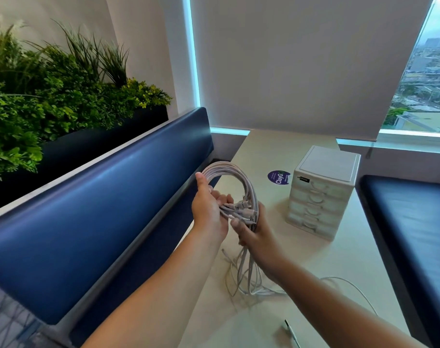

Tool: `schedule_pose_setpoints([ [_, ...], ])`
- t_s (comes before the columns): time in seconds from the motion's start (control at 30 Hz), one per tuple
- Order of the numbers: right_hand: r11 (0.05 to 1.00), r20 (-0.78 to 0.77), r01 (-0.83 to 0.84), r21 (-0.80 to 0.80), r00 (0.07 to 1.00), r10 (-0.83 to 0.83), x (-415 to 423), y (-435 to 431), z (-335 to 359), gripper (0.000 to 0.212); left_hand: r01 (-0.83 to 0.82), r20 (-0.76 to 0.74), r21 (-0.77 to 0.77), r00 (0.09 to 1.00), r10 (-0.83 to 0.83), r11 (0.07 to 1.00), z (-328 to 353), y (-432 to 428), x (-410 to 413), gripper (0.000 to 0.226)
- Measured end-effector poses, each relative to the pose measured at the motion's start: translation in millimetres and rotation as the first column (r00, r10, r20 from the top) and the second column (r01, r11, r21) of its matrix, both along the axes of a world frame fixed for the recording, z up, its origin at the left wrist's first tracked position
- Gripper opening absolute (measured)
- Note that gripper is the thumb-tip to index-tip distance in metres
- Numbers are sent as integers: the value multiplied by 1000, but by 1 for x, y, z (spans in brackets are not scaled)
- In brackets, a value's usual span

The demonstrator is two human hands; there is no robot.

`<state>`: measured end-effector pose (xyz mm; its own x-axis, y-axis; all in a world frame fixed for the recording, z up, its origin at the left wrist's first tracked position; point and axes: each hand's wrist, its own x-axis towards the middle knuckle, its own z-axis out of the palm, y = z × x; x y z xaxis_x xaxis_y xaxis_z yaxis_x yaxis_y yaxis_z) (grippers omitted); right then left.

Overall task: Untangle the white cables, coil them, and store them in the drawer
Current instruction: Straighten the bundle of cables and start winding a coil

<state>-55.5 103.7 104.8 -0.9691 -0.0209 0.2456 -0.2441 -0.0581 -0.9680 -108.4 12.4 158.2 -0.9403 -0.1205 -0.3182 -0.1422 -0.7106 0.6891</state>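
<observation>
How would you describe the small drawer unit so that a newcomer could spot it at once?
Find the pale table below the window blind. Near its far right edge, beside a round purple sticker, stands the drawer unit. It is the only boxy thing there: white, with stacked drawers.

Your left hand [208,209] and right hand [257,233] are showing bare. Both forearms are showing bare too, all the way to the frame edge, the left one entering near 7 o'clock and the right one near 5 o'clock.
</observation>
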Motion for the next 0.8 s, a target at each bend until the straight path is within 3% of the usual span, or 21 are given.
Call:
schedule_pose_setpoints([
  [0.07,998,8,23,-66,1000,-23,0,-3,5,43,9,-10,43,1000,-8,999,-1,2,2,48],
  [0.27,976,45,27,-218,999,-17,1,-4,14,38,45,-13,117,999,-44,992,-4,6,8,50],
  [0.47,984,-67,-11,-180,998,-1,0,5,13,53,62,12,115,998,-64,991,-3,6,10,53],
  [0.57,985,-59,-45,-166,998,36,0,13,10,47,74,8,100,997,-75,992,-4,3,10,54],
  [0.67,985,-52,-28,-169,998,20,2,11,5,68,99,17,111,995,-102,989,-3,5,14,55],
  [0.8,957,43,135,-258,991,-128,0,-3,7,86,111,24,97,993,-113,989,-3,16,25,53],
])
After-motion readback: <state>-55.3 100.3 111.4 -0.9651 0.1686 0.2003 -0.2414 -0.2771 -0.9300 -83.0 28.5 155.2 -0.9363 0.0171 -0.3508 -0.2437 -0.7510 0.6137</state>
